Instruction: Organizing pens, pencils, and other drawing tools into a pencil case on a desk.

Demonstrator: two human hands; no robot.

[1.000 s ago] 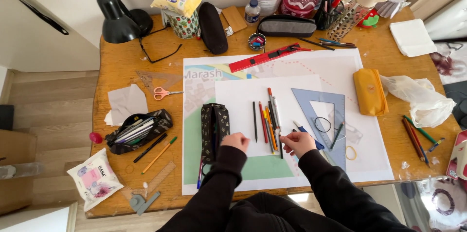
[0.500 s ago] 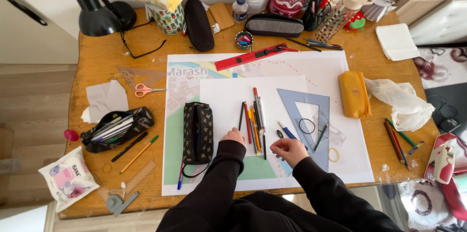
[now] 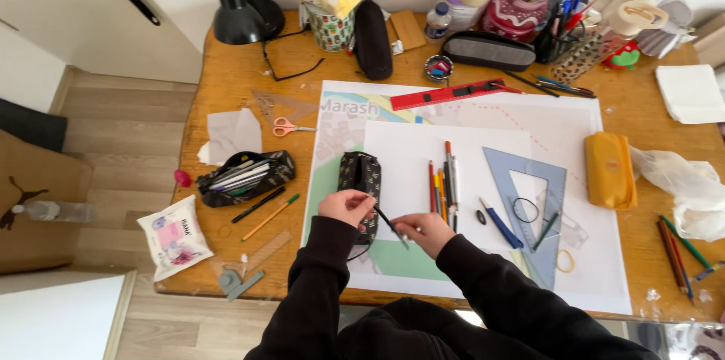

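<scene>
Both my hands hold one thin dark pencil [image 3: 388, 222] over the white paper sheet [image 3: 423, 156]. My left hand [image 3: 346, 207] pinches its upper end, right beside the dark patterned pencil case [image 3: 358, 175]. My right hand [image 3: 423, 231] grips its lower end. Several coloured pencils and pens [image 3: 444, 182] lie in a row just right of my hands. Further right lie a blue marker [image 3: 500, 222] and a blue-grey set square [image 3: 535, 201]. My black sleeves cover both forearms.
A wooden desk [image 3: 226, 88] carries a red ruler [image 3: 451, 93], pink scissors [image 3: 290, 128], an open black pencil case [image 3: 243, 176], a yellow case [image 3: 609, 169], a black lamp [image 3: 240, 9], a wipes packet [image 3: 178, 236], and cups and pouches along the back edge.
My right hand has come left from the row of pencils and now meets the left hand on a dark pencil. The view has shifted, so the desk sits further right.
</scene>
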